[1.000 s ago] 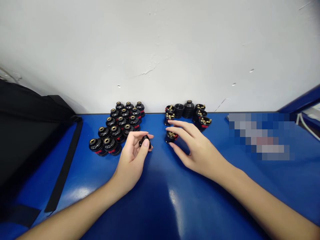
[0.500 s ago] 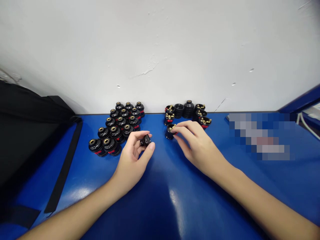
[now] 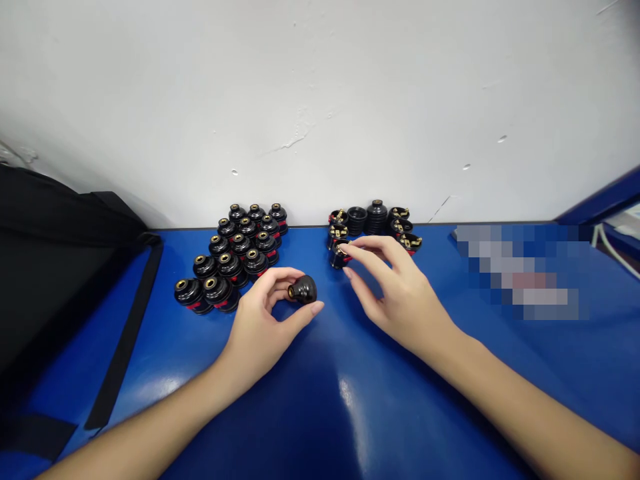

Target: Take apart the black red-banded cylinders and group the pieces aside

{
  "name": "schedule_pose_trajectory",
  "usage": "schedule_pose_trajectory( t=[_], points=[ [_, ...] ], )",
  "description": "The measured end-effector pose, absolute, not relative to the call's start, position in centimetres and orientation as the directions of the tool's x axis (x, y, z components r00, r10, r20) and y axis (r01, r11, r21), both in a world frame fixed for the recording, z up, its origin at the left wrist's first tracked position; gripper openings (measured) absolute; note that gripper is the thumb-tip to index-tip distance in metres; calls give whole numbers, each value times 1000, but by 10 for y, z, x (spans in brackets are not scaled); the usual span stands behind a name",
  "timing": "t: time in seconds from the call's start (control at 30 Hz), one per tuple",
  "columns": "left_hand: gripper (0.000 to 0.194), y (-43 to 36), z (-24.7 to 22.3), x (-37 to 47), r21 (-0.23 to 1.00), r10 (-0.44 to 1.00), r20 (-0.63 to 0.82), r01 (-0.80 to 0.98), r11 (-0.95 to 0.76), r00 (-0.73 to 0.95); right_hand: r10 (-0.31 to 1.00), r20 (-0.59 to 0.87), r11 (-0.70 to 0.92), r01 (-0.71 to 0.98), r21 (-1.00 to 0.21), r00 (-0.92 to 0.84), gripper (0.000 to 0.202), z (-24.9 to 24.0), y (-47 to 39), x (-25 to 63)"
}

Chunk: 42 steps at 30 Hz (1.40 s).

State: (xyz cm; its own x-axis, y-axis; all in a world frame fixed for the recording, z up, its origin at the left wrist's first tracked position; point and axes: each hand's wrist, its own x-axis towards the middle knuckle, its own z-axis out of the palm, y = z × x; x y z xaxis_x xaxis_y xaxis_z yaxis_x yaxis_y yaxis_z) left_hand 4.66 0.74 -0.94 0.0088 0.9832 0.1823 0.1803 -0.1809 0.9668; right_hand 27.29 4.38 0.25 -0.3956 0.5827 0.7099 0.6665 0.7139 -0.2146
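My left hand [image 3: 273, 303] holds a black lamp socket cap [image 3: 304, 289] between thumb and curled fingers, tipped on its side with the brass-lined hole facing left. My right hand [image 3: 387, 283] is by the nearest black socket body [image 3: 337, 257], its fingers apart. The index fingertip is over that body's rim, while the thumb sits lower to the right. Two similar socket bodies [image 3: 339, 232] with brass contacts and red marks stand behind it. To the left, several closed lamp sockets [image 3: 231, 267] stand in slanted rows, brass holes up.
Against the wall are an upright ribbed cap [image 3: 377, 217] and an open, hollow one [image 3: 357, 220]. Socket bodies [image 3: 410, 243] with brass contacts stand right of them. A black bag [image 3: 60, 267] with a strap lies at left on the blue table [image 3: 310, 413]. A blurred-out patch [image 3: 525, 273] is at right.
The cap in my left hand has turned and shifted slightly right, showing more of its side. The nearest socket body has slid back toward its row, and my right fingers have spread apart.
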Motion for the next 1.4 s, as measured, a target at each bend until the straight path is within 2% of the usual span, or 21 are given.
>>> schedule_pose_trajectory(
  t=[0.13, 0.27, 0.5, 0.7, 0.83, 1.0, 1.1, 1.2, 1.4],
  points=[
    [37, 9, -11, 40, 864, 929, 358, 346, -366, 90, 486, 740, 841, 478, -252, -465, 33, 11, 32, 267],
    [36, 10, -8, 36, 758, 871, 471, 440, -482, 142, 399, 713, 910, 348, -227, -577, 34, 10, 25, 261],
    [43, 9, -4, 35, 603, 783, 583, 529, -597, 218, 399, 705, 904, 380, -197, -586, 36, 11, 25, 259],
    [45, 9, -4, 34, 596, 759, 591, 487, -638, 272, 336, 703, 935, 310, -171, -626, 33, 17, 25, 258],
    [42, 9, -5, 34, 587, 743, 594, 466, -662, 308, 397, 666, 914, 338, -224, -632, 30, 20, 23, 259],
    [64, 8, -6, 33, 594, 777, 555, 512, -620, 298, 477, 638, 877, 368, -308, -604, 25, 39, 31, 267],
    [51, 7, -5, 33, 586, 795, 532, 552, -594, 292, 551, 638, 819, 492, -293, -537, 23, 59, 49, 279],
    [36, 7, -6, 34, 596, 805, 518, 553, -582, 289, 619, 653, 711, 664, -230, -437, 21, 74, 77, 298],
    [31, 7, -6, 34, 607, 805, 514, 538, -585, 296, 764, 550, 501, 848, -173, -339, 29, 77, 132, 321]
  ],
)
